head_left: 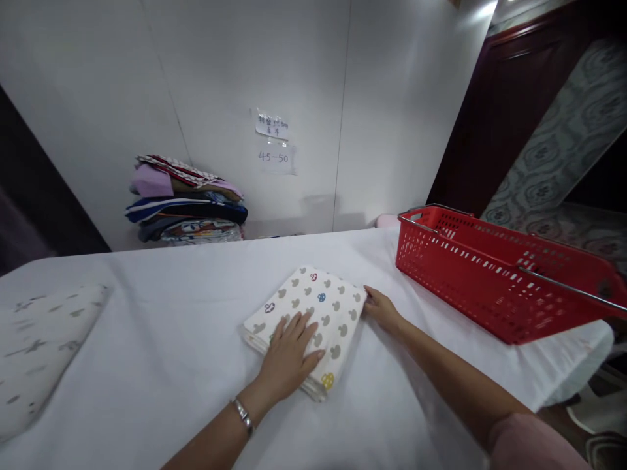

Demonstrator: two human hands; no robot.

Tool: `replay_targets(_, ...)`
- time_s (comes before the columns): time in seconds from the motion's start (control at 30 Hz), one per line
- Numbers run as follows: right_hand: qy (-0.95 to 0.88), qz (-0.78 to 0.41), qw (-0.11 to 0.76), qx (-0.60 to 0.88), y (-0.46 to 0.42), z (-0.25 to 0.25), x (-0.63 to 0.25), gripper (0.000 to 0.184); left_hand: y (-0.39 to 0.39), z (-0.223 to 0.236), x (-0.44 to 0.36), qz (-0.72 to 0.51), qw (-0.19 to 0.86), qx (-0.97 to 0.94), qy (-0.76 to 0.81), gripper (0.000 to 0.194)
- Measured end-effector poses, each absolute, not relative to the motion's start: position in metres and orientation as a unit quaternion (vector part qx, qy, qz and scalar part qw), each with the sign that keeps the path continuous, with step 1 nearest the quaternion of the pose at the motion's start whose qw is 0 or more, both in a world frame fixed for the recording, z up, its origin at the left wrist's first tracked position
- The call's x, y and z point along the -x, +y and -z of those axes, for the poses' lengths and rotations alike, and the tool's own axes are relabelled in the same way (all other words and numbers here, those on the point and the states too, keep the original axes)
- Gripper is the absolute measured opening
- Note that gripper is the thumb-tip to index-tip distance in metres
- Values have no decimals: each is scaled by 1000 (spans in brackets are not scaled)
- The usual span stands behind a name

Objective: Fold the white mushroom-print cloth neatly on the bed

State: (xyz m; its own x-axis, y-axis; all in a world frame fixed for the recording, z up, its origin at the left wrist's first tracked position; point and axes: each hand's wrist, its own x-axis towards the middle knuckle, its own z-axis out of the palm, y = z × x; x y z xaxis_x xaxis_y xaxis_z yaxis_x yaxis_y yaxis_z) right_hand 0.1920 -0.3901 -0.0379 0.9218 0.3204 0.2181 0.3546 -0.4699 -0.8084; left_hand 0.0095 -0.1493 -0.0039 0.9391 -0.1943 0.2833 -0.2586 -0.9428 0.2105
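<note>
A folded white cloth [337, 320] printed with grey mushrooms and a few coloured ones lies on the white-covered table [171, 339], turned at an angle. My left hand [289, 359] rests flat on top of it, fingers stretched out, with a silver bracelet at the wrist. At the cloth's right corner, my right hand [385, 310] has its fingers closed on the edge; the fingertips are partly hidden. Another folded white cloth [46, 352] with a grey print lies at the table's left side, cut off by the view.
A red plastic basket [470, 287] with metal handles stands at the table's right end. Behind the table's far edge rises a stack of folded fabrics [189, 202]. Paper labels [274, 156] hang on the pale wall. Beyond the basket is a dark red door [494, 111].
</note>
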Motion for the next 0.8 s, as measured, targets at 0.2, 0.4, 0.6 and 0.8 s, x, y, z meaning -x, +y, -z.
replay_targets(0.2,-283,-20,500,818,-377,22,-201,43,-144,14,-10,-144,111,-975,-128,50)
replay_targets(0.4,-307,34,424,852,-387,30,-220,39,-148,10,-6,-131,111,-977,-124,52)
replay_targets(0.6,-324,46,373,868,-393,43,-229,41,-150,9,-3,-135,120,-977,-116,51)
replay_targets(0.8,-318,66,366,872,-392,45,-224,42,-153,5,-2,-114,134,-979,-105,51)
